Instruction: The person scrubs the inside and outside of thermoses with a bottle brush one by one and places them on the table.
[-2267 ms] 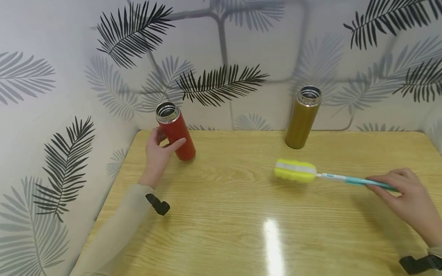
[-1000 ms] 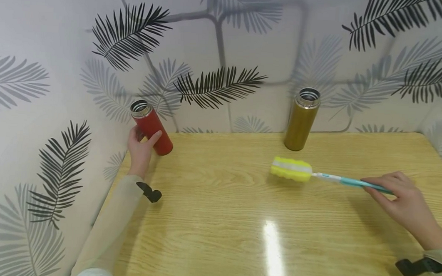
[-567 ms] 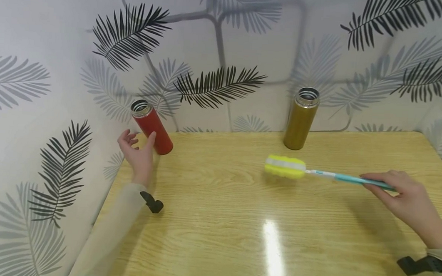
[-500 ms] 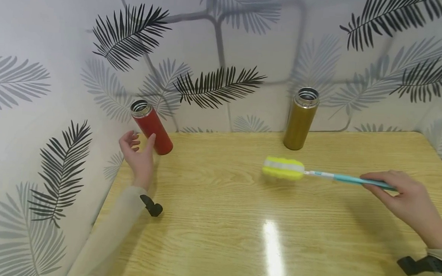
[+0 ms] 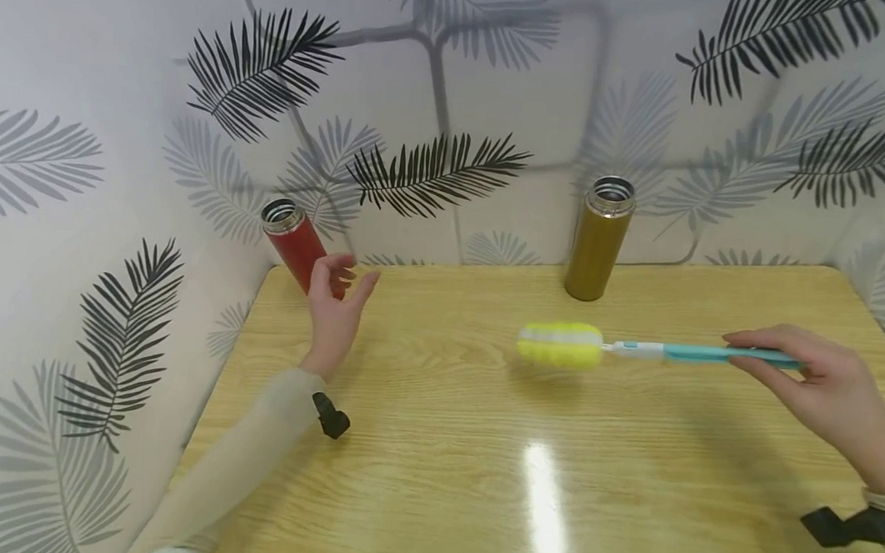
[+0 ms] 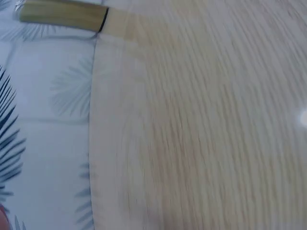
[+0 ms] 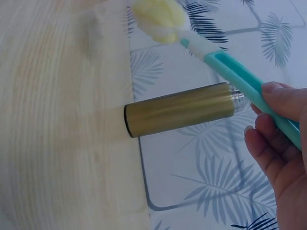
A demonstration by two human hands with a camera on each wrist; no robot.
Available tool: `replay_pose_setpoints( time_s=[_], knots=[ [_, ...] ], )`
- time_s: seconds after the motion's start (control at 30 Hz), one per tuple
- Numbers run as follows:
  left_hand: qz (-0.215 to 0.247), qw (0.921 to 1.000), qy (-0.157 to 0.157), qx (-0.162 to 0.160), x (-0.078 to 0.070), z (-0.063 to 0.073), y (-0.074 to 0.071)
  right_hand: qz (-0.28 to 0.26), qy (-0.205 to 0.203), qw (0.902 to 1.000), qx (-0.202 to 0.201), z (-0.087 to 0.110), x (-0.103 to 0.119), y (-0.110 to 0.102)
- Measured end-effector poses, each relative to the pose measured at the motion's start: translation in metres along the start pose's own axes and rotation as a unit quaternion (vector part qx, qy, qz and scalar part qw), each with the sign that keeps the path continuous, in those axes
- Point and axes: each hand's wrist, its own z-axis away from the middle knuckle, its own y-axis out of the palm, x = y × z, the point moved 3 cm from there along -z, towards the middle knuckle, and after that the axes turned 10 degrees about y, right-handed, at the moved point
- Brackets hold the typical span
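My right hand [image 5: 828,376] pinches the teal handle of a bottle brush [image 5: 694,353], seen close up in the right wrist view with thumb and fingers round the handle [image 7: 240,79]. Its yellow sponge head [image 5: 559,344] points left, above the table. Holding nothing, my left hand [image 5: 333,317] has its fingers loosely bent in front of a red thermos flask [image 5: 292,242]. The flask stands lidless at the back left, its lower part hidden by the hand. At the back right stands a lidless golden thermos flask [image 5: 600,239], also visible in both wrist views.
A light wooden table [image 5: 419,442] spans the scene, with a bright reflection on its front half. Leaf-patterned covering [image 5: 482,95] rises behind it and along its left side. Black camera mounts sit on both wrists.
My left hand set the red flask farther left, let go of it and moved right, in front of it. My right hand keeps the brush, whose head has shifted slightly left.
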Motion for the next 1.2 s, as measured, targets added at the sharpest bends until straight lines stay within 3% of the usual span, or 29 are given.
replay_pose_setpoints(
  time_s=[0.1,0.17,0.23,0.33,0.4,0.5,0.67,0.87,0.97,1.07,1.2],
  knots=[
    [0.014,0.9982,0.011,0.057,-0.003,0.000,0.022,-0.014,-0.002,0.9999,0.005,-0.003,0.004,-0.006],
    [0.019,0.9953,0.005,0.095,-0.006,0.000,0.038,-0.028,0.025,0.9992,0.010,-0.004,0.007,-0.011],
    [0.023,0.9913,-0.001,0.130,-0.010,-0.001,0.054,-0.052,0.082,0.9951,0.015,-0.007,0.008,-0.017],
    [0.027,0.9853,-0.009,0.168,-0.015,-0.005,0.078,-0.086,0.179,0.9800,0.001,-0.011,0.009,-0.027],
    [0.033,0.9822,-0.008,0.185,-0.018,-0.007,0.092,-0.107,0.210,0.9718,-0.016,-0.012,0.008,-0.032],
    [0.041,0.9789,-0.011,0.200,-0.021,-0.008,0.109,-0.122,0.210,0.9692,-0.040,-0.014,0.009,-0.038],
    [0.069,0.9775,-0.026,0.198,-0.027,-0.011,0.133,-0.134,0.211,0.9658,-0.069,-0.018,0.010,-0.041],
    [0.083,0.9717,-0.036,0.218,-0.035,-0.017,0.173,-0.174,0.190,0.9595,-0.113,-0.031,0.015,-0.046],
    [0.091,0.9686,-0.043,0.228,-0.041,-0.020,0.193,-0.236,0.163,0.9501,-0.123,-0.036,0.015,-0.047],
    [0.105,0.9661,-0.050,0.230,-0.045,-0.021,0.211,-0.317,0.135,0.9319,-0.112,-0.039,0.015,-0.046],
    [0.121,0.9624,-0.062,0.235,-0.049,-0.017,0.231,-0.360,0.124,0.9195,-0.097,-0.040,0.016,-0.045]
  ],
)
